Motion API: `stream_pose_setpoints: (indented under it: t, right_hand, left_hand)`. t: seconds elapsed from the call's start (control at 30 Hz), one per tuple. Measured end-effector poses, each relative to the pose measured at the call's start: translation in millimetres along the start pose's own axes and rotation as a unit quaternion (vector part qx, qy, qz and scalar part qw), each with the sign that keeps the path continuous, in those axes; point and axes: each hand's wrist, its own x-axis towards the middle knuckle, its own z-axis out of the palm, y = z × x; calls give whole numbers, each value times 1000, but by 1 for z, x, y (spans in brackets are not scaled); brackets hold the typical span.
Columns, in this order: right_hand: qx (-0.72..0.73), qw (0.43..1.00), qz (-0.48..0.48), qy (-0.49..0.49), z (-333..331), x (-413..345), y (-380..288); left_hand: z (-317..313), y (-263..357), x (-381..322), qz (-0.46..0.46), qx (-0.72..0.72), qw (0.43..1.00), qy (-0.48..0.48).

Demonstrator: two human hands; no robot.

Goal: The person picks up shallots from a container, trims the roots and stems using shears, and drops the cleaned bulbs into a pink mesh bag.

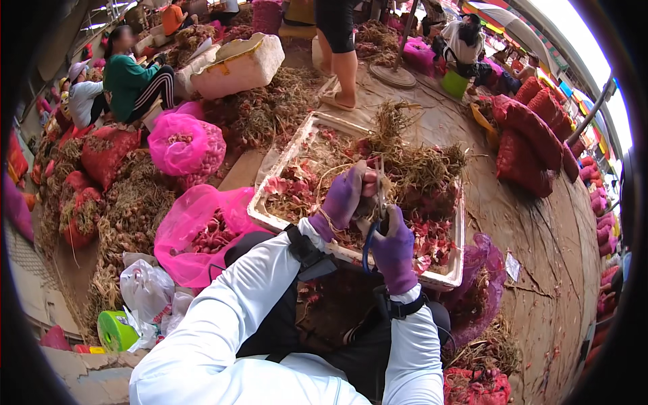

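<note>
My left hand (344,197), in a purple glove, is closed around what looks like a small shallot (369,184); the fingers partly hide it. My right hand (394,253), also gloved in purple, grips scissors (372,245) with blue handles. The metal blades point away from me, beside the left fingertips and some dry stem. Both hands are above a white foam tray (288,152) of red skins and dry scraps. A heap of dried shallot tops (420,167) lies in its far right part.
Left of the tray stands an open pink mesh bag (174,243) of shallots (212,233); another full pink bag (212,149) sits behind it. A purple mesh bag (476,298) adjoins the tray's right side. A person's leg (344,71) is just beyond. Red sacks (526,147) lean at right.
</note>
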Motion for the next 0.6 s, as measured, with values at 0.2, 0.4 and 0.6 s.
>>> stream_pose_setpoints:
  t: [0.2, 0.4, 0.6]
  right_hand:
    - [54, 995, 87, -23, -5, 6, 7]
    - [34, 998, 53, -17, -11, 4, 3]
    - [-78, 994, -73, 7, -6, 5, 10]
  left_hand:
    - [-16, -30, 25, -93, -145, 967, -189]
    - [-31, -23, 27, -132, -108, 955, -244]
    - [-30, -20, 37, -178, -166, 957, -161]
